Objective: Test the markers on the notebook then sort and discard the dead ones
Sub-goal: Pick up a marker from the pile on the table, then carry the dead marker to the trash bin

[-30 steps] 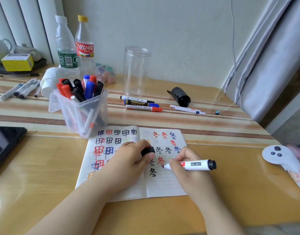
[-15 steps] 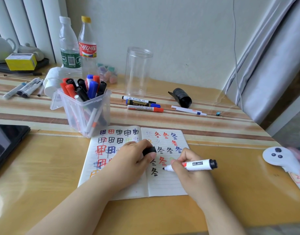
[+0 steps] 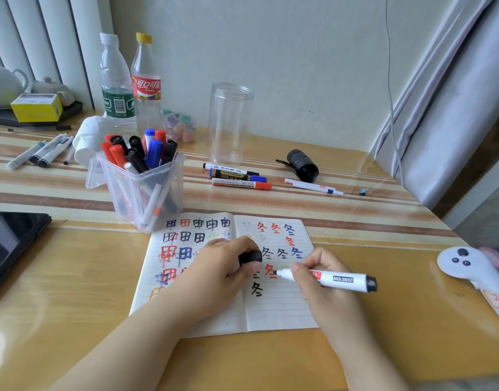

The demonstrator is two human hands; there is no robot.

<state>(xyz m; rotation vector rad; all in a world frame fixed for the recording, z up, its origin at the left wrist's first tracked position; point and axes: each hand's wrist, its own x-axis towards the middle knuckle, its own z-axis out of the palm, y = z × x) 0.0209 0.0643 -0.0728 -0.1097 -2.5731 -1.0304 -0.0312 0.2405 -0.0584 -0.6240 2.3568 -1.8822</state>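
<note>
Right hand (image 3: 324, 289) pinches white marker (image 3: 327, 278) near its nib end, fingers (image 3: 297, 273) curled round the barrel, tip on right page of open notebook (image 3: 273, 309). Left hand (image 3: 214, 266) presses the notebook flat, fingers gripping black cap (image 3: 250, 257). Marker likely light, stiff, smooth plastic; best gripped low on the barrel. Thin paper needs holding down. Behind: clear tub (image 3: 141, 193) of untested markers, then three sorted markers (image 3: 237, 177) on the table (image 3: 73, 277) before a clear jar (image 3: 230, 122).

soft daylight, sharp centre, wide-angle edge warp.
</note>
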